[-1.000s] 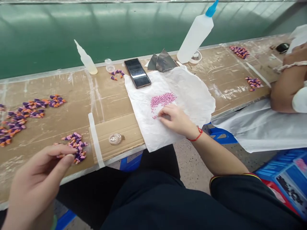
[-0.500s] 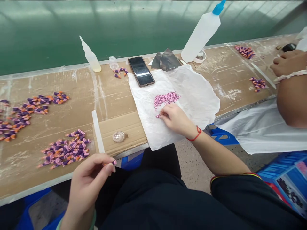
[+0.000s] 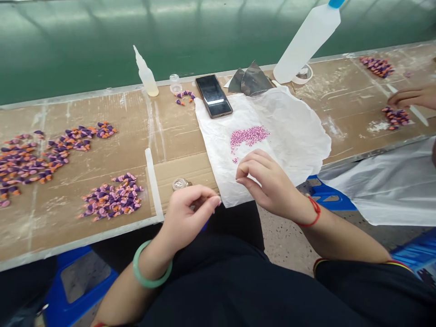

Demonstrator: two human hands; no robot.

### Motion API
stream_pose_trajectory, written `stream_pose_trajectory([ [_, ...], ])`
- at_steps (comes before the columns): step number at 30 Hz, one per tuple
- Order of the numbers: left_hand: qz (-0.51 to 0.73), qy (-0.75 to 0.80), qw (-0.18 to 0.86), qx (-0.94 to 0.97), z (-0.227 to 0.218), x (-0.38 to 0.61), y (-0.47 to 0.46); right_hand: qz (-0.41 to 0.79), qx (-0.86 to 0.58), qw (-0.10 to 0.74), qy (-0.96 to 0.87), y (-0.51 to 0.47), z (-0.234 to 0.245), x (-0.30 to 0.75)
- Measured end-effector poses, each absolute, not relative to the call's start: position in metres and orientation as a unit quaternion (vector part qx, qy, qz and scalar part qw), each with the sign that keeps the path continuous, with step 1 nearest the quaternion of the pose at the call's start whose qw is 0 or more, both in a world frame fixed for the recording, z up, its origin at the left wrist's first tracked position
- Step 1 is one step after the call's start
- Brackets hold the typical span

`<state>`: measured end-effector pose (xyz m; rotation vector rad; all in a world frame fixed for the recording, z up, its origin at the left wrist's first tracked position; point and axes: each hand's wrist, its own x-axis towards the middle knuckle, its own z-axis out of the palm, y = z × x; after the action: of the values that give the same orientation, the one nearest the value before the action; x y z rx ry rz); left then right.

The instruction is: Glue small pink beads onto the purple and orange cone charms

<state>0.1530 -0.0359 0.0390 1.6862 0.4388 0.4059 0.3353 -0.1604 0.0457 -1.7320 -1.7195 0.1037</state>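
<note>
The counter is carrying several loose items. In the upper centre a phone is resting on the top edge of a white sheet, on which pink granules are lying heaped. To the phone's left are standing a small squeeze bottle and a clear cup; to its right are lying dark patterned scraps, with a large white bottle standing beyond, partly blocking a roll of tape. Purple, pink and orange pieces are lying in a lower-left pile, with a looser spread at the far left. A white strip is separating that pile from a clear round container.

The left hand is standing in front of this container, partly covering it; its fingers are pinching a tiny pink-tipped piece, mostly hidden. The right hand is holding its fingertips together above the sheet; whether anything is between them, I cannot tell.

Compared with half a second ago, the left hand is sitting closer to the right, and the right is hovering farther from the granules. Another person's hand is now reaching over a pile at the right edge.
</note>
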Motion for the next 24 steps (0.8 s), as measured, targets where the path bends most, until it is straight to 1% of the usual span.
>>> stream_pose_trajectory([
  [5,0.167,0.169,0.639,0.732,0.043,0.167,-0.041,0.039,-0.634,0.31,-0.707,-0.16,0.068,0.316],
  [13,0.179,0.156,0.619,0.748,0.042,0.162,-0.041,0.035,-0.623,0.285,-0.728,-0.156,0.067,0.308],
  [16,0.199,0.165,0.621,0.74,0.042,0.161,-0.041,0.065,-0.625,0.327,-0.706,-0.156,0.07,0.305],
  [19,0.217,0.167,0.631,0.726,0.043,0.159,-0.042,0.142,-0.639,0.377,-0.656,-0.156,0.074,0.302],
  [22,0.233,0.162,0.63,0.722,0.043,0.156,-0.042,0.201,-0.65,0.388,-0.622,-0.156,0.076,0.3],
  [24,0.24,0.159,0.627,0.724,0.043,0.154,-0.041,0.212,-0.653,0.39,-0.614,-0.155,0.077,0.299],
])
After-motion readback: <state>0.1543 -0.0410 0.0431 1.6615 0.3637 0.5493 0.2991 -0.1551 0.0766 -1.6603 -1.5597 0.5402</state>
